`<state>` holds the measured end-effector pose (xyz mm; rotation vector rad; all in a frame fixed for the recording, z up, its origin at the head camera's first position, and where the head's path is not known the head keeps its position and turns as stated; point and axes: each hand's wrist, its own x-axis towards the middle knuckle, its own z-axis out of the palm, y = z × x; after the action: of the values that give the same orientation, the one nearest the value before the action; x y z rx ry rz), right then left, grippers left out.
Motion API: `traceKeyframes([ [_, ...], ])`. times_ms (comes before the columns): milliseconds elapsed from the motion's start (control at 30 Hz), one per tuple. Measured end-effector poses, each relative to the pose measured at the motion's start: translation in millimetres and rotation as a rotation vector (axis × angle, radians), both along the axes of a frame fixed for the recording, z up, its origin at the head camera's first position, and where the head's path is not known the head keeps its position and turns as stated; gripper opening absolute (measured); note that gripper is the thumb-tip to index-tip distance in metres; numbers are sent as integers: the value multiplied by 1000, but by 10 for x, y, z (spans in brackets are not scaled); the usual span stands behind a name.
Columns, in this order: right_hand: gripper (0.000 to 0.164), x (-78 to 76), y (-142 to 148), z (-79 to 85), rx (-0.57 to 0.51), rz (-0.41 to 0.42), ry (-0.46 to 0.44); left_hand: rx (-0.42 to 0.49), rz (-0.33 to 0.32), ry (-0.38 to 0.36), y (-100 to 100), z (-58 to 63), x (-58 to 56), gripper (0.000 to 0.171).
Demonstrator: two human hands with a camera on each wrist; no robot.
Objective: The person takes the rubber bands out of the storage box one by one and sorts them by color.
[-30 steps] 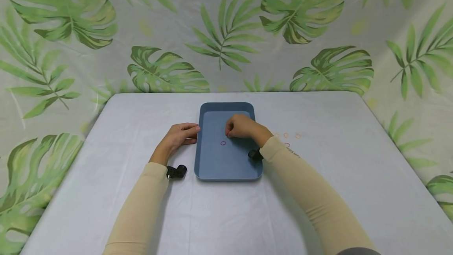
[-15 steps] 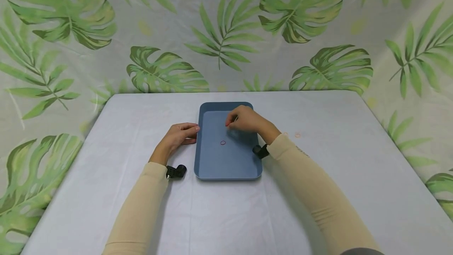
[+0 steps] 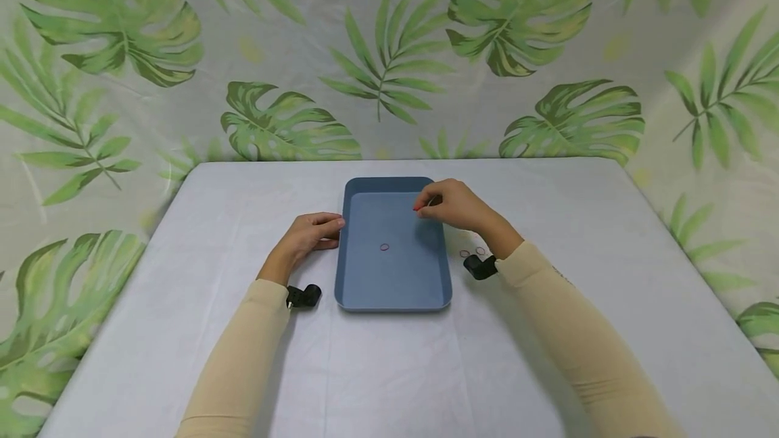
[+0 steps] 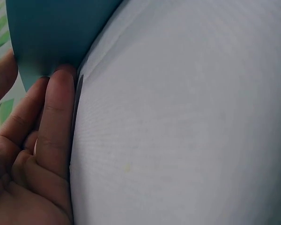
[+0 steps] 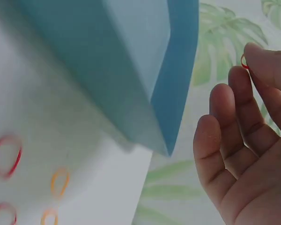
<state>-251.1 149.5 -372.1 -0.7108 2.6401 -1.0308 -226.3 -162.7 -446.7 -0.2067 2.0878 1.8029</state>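
My right hand [image 3: 456,205] is raised over the right side of a blue tray [image 3: 395,282]. Its thumb and index finger pinch a small red rubber band [image 5: 243,61], a thin loop at the fingertips in the right wrist view; the other fingers are loosely bent. Inside the tray lies one dark red rubber band [image 3: 381,247]. My left hand [image 3: 307,232] rests on the table at the tray's left side. Its nearly straight fingers touch the outer wall [image 4: 51,37] in the left wrist view.
Right of the tray, red rubber bands [image 3: 461,253] lie on the white tablecloth [image 3: 377,370], partly behind the right wrist. Orange rubber bands [image 5: 53,183] lie beside them in the right wrist view. A leaf-patterned cloth [image 3: 389,73] hangs behind the table.
My right hand has lifted from the tray's middle and moved right toward its right edge, with the red rubber band at its fingertips. The left hand and the tray stay in place.
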Motion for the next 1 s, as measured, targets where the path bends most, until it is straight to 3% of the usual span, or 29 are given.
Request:
traceKeyframes([
  [200,12,89,267,53,-22,-41,42,2,-8,0,-19,7,6,49],
  [367,13,167,549,41,20,-94,52,10,-12,-6,-12,8,1,49],
  [733,6,355,1264,-236,175,-143,106,3,-1,-10,-10,-11,-31,49],
  [1000,3,441,1509,-341,197,-174,109,0,4,-17,5,5,-12,49],
])
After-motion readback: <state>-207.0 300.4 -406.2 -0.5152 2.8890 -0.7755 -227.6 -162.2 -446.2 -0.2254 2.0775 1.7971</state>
